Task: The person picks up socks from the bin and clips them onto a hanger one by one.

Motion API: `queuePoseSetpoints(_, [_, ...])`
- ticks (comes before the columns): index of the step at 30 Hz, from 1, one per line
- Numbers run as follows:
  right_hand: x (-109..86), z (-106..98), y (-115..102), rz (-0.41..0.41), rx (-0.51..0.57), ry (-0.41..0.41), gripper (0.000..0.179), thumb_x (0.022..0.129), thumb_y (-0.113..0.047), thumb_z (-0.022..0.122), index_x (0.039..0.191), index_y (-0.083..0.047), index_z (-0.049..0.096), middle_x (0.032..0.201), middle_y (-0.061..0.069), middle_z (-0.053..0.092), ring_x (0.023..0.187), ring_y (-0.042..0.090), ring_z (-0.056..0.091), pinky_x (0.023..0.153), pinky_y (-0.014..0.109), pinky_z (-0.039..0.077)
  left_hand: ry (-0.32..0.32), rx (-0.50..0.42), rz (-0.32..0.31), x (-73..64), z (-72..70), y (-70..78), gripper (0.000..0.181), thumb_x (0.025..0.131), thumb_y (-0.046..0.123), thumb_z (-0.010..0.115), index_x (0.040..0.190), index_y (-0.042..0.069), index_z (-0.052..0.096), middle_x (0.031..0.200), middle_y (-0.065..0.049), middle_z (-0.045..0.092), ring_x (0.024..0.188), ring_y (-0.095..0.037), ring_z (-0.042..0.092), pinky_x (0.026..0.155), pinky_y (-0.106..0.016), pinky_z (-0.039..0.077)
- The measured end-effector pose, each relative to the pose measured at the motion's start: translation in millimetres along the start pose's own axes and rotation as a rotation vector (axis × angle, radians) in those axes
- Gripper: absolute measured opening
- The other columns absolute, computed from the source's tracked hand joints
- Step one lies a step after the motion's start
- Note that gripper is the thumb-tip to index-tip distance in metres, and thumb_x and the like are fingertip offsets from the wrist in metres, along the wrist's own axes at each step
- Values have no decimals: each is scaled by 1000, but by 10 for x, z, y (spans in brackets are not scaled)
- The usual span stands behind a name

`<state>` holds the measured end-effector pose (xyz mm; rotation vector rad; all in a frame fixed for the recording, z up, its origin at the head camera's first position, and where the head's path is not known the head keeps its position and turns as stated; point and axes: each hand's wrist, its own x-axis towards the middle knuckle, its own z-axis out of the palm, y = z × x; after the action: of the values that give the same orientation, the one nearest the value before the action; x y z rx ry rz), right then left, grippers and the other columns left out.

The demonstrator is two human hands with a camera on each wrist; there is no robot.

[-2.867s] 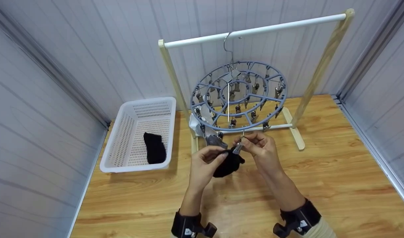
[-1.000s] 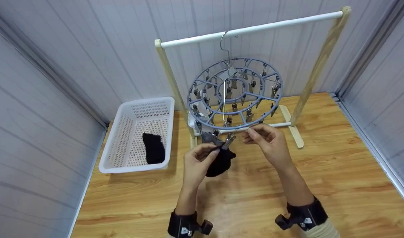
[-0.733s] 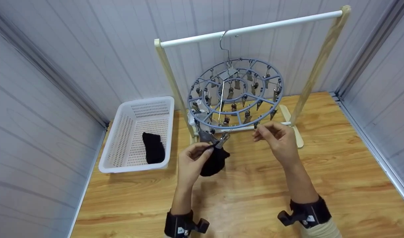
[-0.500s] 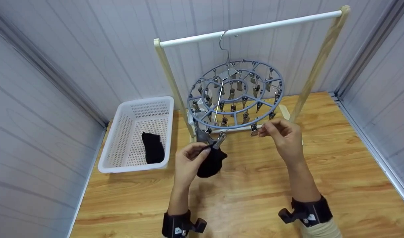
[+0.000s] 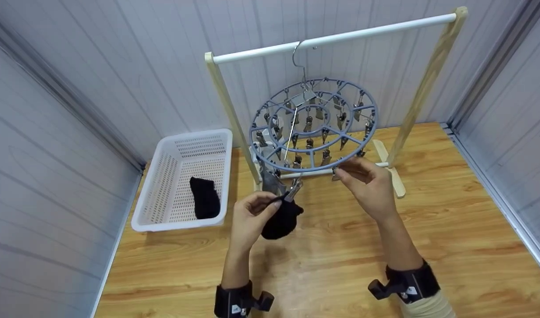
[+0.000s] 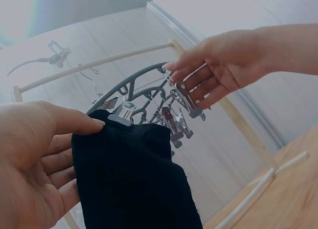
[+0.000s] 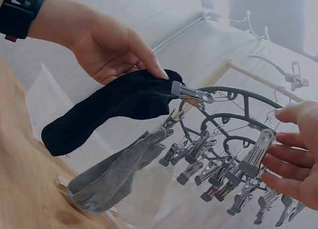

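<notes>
My left hand (image 5: 254, 216) pinches the top edge of a black sock (image 5: 280, 223), thumb in front. A metal clip (image 7: 186, 94) bites the sock's edge beside my thumb and links it to the rim of a round blue-grey clip hanger (image 5: 311, 167). At the front right of that rim, my right hand (image 5: 369, 187) has its fingertips close to another hanging clip (image 7: 256, 152); thumb and index finger stand apart in the right wrist view. A grey sock (image 7: 117, 174) hangs from the hanger, behind the black one in the head view.
The hanger hooks onto the white bar (image 5: 340, 37) of a wooden-legged rack. Left of it, a white perforated basket (image 5: 139, 221) on the wood-look floor (image 5: 331, 265) contains another black sock (image 5: 205, 198). Pale panelled walls (image 5: 44, 145) enclose both sides and the back.
The right hand has let go of the clip on the black sock and moved right to another clip. The left hand has drawn the sock leftward, and the hanger has turned with it.
</notes>
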<state>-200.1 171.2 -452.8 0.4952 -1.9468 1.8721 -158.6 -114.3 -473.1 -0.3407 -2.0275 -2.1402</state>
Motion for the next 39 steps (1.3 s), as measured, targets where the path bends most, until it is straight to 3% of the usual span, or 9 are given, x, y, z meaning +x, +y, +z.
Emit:
queuePoseSetpoints(11, [-4,6,45,50,-56,-50,22,91,2,82,112,-4,80,110,12,77,105,21,74,96,31,59,-21,16,-2,7,-20,-24,16,90,-7,78,103,-11,72,96,-18,76,86,-16,74,81,-27,61])
queuePoseSetpoints(24, [-21,24,26,141,89,-108,26,90,10,78,115,12,73,108,35,72,96,21,77,85,35,62,-67,47,-71,26,-51,-77,15,92,-3,79,105,-8,73,96,-14,75,87,-18,74,81,-27,61])
queuePoseSetpoints(29, [-25,29,29,169,78,-99,28,90,12,77,118,13,73,108,30,74,95,21,78,84,35,63,-97,48,-87,30,-67,-92,16,94,-1,77,108,-7,72,101,-15,75,91,-21,74,83,-28,60])
queuePoseSetpoints(39, [-8,43,17,149,54,-101,24,88,10,80,112,10,74,106,25,76,95,20,78,85,35,63,-125,99,-97,44,-59,-122,15,96,2,77,110,-4,75,104,-18,75,94,-25,74,86,-30,61])
